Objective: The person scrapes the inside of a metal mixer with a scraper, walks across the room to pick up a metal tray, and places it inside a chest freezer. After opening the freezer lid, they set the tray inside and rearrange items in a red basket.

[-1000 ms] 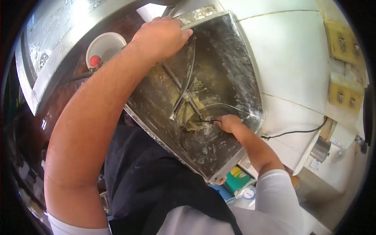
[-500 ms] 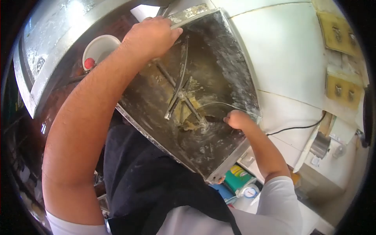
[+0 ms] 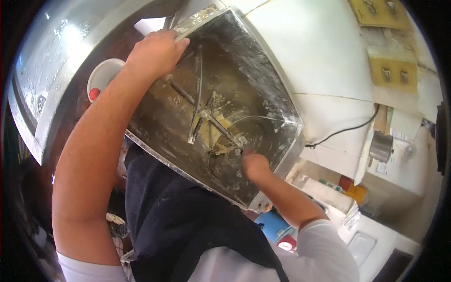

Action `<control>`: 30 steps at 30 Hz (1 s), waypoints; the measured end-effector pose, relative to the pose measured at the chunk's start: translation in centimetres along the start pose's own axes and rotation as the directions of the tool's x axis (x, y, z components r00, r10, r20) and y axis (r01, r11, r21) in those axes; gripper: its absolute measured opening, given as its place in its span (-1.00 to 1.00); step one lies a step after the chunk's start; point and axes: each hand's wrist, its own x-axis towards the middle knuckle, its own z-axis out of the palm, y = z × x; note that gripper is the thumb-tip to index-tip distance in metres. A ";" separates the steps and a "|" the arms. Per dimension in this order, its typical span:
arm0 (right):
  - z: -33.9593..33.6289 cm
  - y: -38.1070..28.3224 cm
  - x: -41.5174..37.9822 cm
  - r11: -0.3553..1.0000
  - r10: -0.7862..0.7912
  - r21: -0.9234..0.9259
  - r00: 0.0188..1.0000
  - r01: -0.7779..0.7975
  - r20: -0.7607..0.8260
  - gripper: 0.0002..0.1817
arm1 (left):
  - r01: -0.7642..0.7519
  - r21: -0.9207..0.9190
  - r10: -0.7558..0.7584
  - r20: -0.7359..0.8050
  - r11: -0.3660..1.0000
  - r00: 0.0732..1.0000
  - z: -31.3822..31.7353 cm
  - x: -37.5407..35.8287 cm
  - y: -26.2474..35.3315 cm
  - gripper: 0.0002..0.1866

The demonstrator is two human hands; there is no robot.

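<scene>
A large metal mixer trough (image 3: 272,66) with pale residue on its walls is tilted in front of me. Across its inside runs a mixing shaft (image 3: 218,124) with bent metal arms, and yellowish dough residue (image 3: 221,149) clings beneath it. My left hand (image 3: 157,51) is closed over the trough's far rim, thumb along the inner edge. Down inside, my right hand (image 3: 256,167) is a closed fist beside the shaft's near end. Whatever lies in that fist is hidden.
A white bucket (image 3: 101,73) with a red object stands left of the trough. Tiled wall (image 3: 305,42) with yellowed outlet plates (image 3: 393,74) and a black cable (image 3: 345,129) is on the right. A metal cup (image 3: 380,146) and a blue container (image 3: 273,225) are lower right.
My right hand has moved left, from near the trough's side wall to the shaft end. The view has shifted, and my left hand stays on the rim.
</scene>
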 end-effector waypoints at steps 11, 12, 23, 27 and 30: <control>4.8 -5.7 2.6 0.887 0.424 0.182 0.905 -0.425 0.050 -0.51 | 0.017 -0.011 -0.017 0.037 1.000 0.999 -0.7 -0.3 0.4 -0.45; 4.6 -4.4 3.5 0.909 0.412 0.086 0.911 -0.409 -0.029 -0.54 | 0.014 -0.003 -0.014 0.034 1.000 0.999 -0.7 -0.4 0.6 -0.45; -4.1 -0.6 -0.3 0.980 0.167 0.098 0.984 -0.172 0.064 -0.69 | 0.053 -0.051 -0.049 0.072 0.997 0.996 -0.8 0.1 0.5 -0.46; -0.6 -1.8 -0.5 0.967 0.193 0.148 0.977 -0.206 0.095 -0.72 | 0.059 -0.037 -0.056 0.095 0.998 0.994 -0.7 0.1 0.4 -0.46; 1.6 -3.4 -0.4 0.918 0.276 0.269 0.956 -0.293 0.100 -0.70 | 0.046 0.000 -0.046 0.068 0.999 0.997 -0.8 -0.3 0.7 -0.46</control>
